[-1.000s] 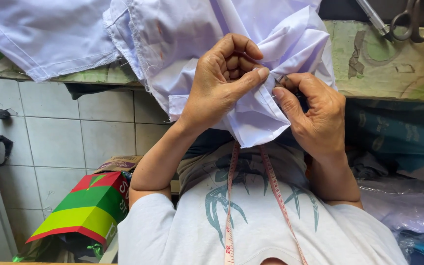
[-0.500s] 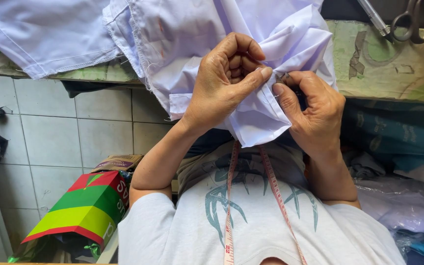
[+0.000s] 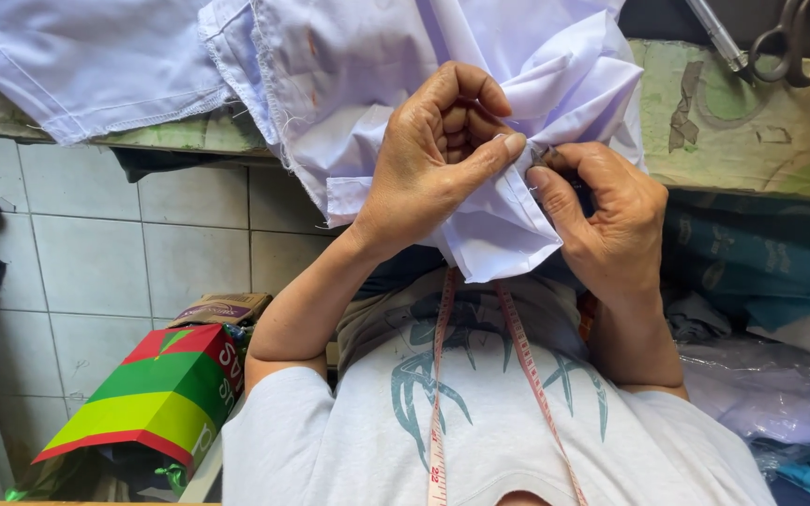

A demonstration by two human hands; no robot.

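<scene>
Nearest the camera, a pink-and-white measuring tape (image 3: 442, 394) is draped round the neck and down over a white T-shirt with a grey-green print (image 3: 480, 412). Just above that, a bunched piece of pale lilac cotton fabric (image 3: 480, 215) is held up between both hands, with its lower fold hanging down to the chest. The left hand (image 3: 433, 169) is curled with fingers drawn together, thumb and forefinger pinched on a fold of the cloth. The right hand (image 3: 611, 225) is set right against it, fingertips pressed together on the same spot; something small and dark seems to be nipped there, but what it is can't really be made out.

Off to the left, low down, a red, green and yellow cardboard box (image 3: 152, 394) is seen against a white tiled wall (image 3: 86, 253). Further out, the rest of the lilac cloth is spread over a worn green-patterned table top (image 3: 752, 131), and a pair of metal scissors (image 3: 785, 42) is lying at the far right corner.
</scene>
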